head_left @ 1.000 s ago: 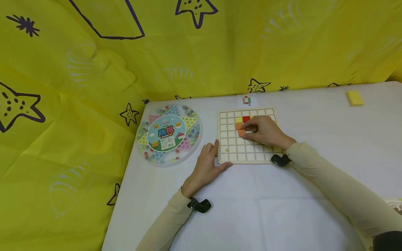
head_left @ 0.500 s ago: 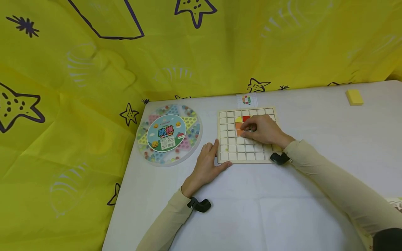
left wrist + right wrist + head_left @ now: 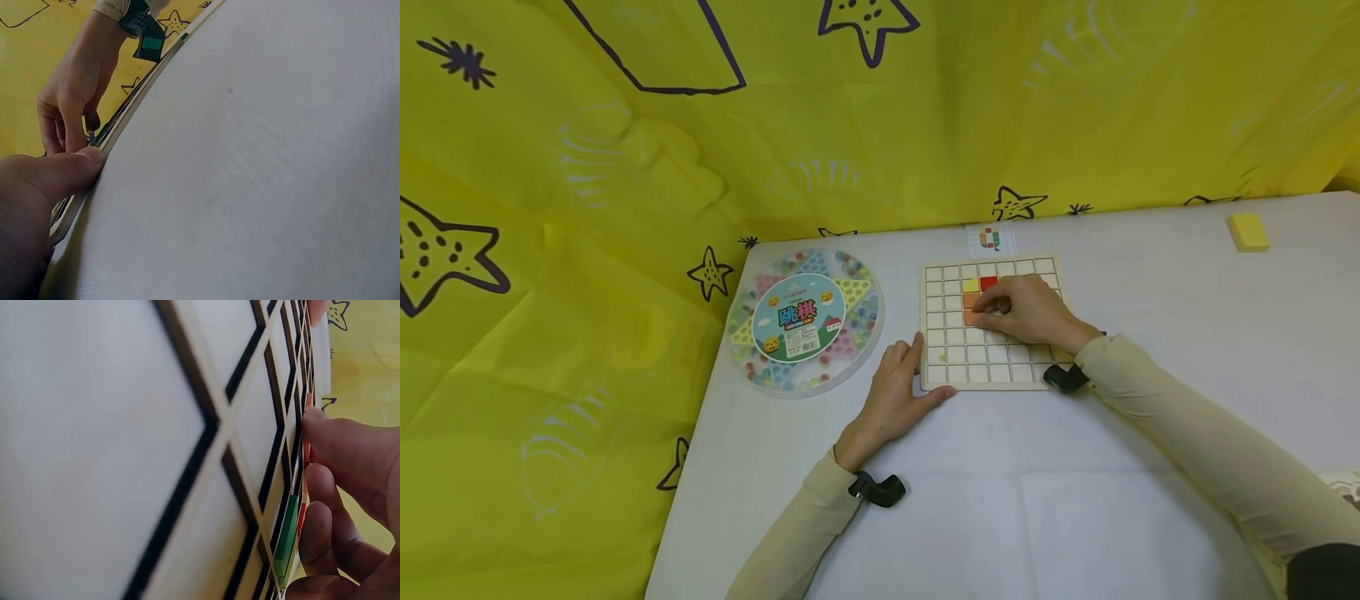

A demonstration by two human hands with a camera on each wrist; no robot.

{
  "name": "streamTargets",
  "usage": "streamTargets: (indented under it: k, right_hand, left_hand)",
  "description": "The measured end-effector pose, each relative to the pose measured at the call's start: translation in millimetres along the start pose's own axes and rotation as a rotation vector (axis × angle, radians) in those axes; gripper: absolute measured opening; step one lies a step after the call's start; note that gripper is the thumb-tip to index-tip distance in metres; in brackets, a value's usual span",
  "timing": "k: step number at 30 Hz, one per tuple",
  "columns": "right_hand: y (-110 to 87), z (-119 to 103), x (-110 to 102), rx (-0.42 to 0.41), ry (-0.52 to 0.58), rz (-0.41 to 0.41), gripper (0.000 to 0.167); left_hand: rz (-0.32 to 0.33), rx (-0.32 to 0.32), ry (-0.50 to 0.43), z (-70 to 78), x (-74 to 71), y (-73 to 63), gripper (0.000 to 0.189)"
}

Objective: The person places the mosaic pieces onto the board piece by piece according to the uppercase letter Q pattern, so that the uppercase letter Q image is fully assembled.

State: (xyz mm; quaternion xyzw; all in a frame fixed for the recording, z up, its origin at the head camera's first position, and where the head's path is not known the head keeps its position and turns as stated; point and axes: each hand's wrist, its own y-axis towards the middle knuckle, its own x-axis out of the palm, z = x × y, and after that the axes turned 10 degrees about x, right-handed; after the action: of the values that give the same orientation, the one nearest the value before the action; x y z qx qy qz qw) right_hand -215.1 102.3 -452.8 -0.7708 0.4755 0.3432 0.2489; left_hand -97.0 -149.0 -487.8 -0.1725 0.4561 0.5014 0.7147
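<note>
A wooden grid board [image 3: 955,387] lies on the table. My left hand [image 3: 891,396] braces its near left corner, index finger along the left side and thumb along the front edge; the thumb rests on the rim [image 3: 112,134] in the left wrist view. My right hand [image 3: 1030,308] reaches over the board, thumb and index finger pinching an orange tile [image 3: 970,317] at its cell. Behind it sit another orange tile [image 3: 969,301], a yellow tile [image 3: 971,286] and a red tile [image 3: 988,283]. A green tile [image 3: 287,534] shows under the fingers in the right wrist view.
A small pattern card [image 3: 990,241] lies behind the board. To the left is a round Chinese checkers box [image 3: 801,325] with coloured marbles. A yellow block [image 3: 1248,232] stands far right. A yellow patterned cloth [image 3: 880,150] hangs along the table's back edge.
The orange tile under my right fingertips has settled lower into its cell, and the fingers have drawn closer together over it. My left hand stays at the corner.
</note>
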Motion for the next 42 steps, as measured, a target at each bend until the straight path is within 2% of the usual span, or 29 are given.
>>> streamTargets:
  k: [17,24,31,35,39,42]
  right_hand:
    - [-3.7,0.6,-4.0,0.01,-0.002,-0.011,0.021]
    - [-12.5,4.7,-15.0,0.034,0.003,0.0,0.021]
    - [-26.0,21.5,-34.8,0.086,-0.002,0.001,0.022]
    - [-37.6,34.1,-47.6,0.149,0.012,-0.003,0.024]
    - [-49.9,50.3,-58.9,0.21,0.004,0.001,0.028]
    - [-58.1,62.2,-65.5,0.225,-0.022,0.009,0.034]
  left_hand:
    - [-0.018,-0.011,-0.006,3.1,1.1,1.4,0.098]
    - [-0.017,-0.005,-0.005,2.8,1.6,2.0,0.097]
    - [-0.008,-0.001,0.001,3.1,1.4,1.2,0.098]
    - [-0.006,-0.001,0.004,3.0,1.3,0.6,0.097]
    - [-0.002,0.0,0.004,2.4,1.3,0.0,0.097]
    - [0.004,0.0,0.002,2.2,1.1,-0.3,0.096]
